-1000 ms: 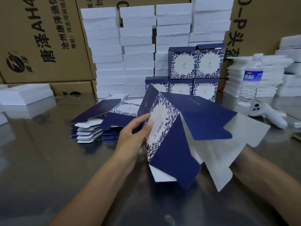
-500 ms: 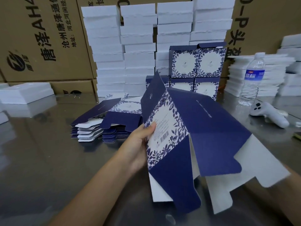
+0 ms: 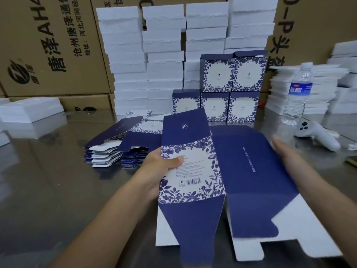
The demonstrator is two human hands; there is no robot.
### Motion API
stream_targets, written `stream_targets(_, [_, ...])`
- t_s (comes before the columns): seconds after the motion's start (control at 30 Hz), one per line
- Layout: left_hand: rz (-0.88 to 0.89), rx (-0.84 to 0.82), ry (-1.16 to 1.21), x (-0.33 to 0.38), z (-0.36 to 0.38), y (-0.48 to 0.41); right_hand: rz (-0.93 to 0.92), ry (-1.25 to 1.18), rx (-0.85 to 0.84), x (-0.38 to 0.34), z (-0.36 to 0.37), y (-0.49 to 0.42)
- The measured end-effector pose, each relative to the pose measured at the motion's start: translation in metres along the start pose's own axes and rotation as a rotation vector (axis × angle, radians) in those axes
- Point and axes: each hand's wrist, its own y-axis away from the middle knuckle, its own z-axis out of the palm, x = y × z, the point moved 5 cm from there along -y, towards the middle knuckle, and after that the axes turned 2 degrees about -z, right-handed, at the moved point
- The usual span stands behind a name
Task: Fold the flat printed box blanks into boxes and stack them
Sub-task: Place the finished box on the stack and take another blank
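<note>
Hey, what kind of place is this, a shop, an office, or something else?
Probably a packaging workshop: big shipping cartons line the back, flat box blanks lie piled on the metal table, and folded boxes stand stacked behind them.

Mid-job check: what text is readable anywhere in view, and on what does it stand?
"AH4": left carton
"唐泽": same carton
"沧州唐泽通": same carton
"地址": same carton
"-P头": right carton
Held box blank: small print and barcode digits too blurred to read
Water bottle: label too blurred to read
</note>
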Motion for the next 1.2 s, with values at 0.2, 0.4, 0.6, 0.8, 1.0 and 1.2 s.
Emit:
stream_targets(0.2, [0.074, 0.025, -0.105, 0.002, -0.002, -0.001, -0.148, 0.35, 0.199, 0.008, -0.004, 0.002])
stream_targets(0.4, [0.042, 0.168, -0.219, 0.004, -0.007, -0.002, -0.198, 0.466, 0.239, 0.006, -0.005, 0.002])
stream_targets(0.6, [0.147, 0.325, -0.395, 0.009, -0.016, -0.002, -0.179, 0.324, 0.173, 0.005, 0.001, 0.004])
stream_targets(0.8, [0.171, 0.354, -0.331, 0.01, -0.021, -0.001, -0.137, 0.209, 0.15, 0.01, 0.007, 0.007])
stream_targets(1.0, [0.162, 0.396, -0.298, 0.009, -0.025, -0.003, -0.111, 0.282, 0.08, 0.011, 0.013, 0.008])
stream_targets(1.2, [0.062, 0.323, -0.336, 0.004, -0.022, -0.005, -0.134, 0.366, 0.115, 0.007, 0.004, 0.007])
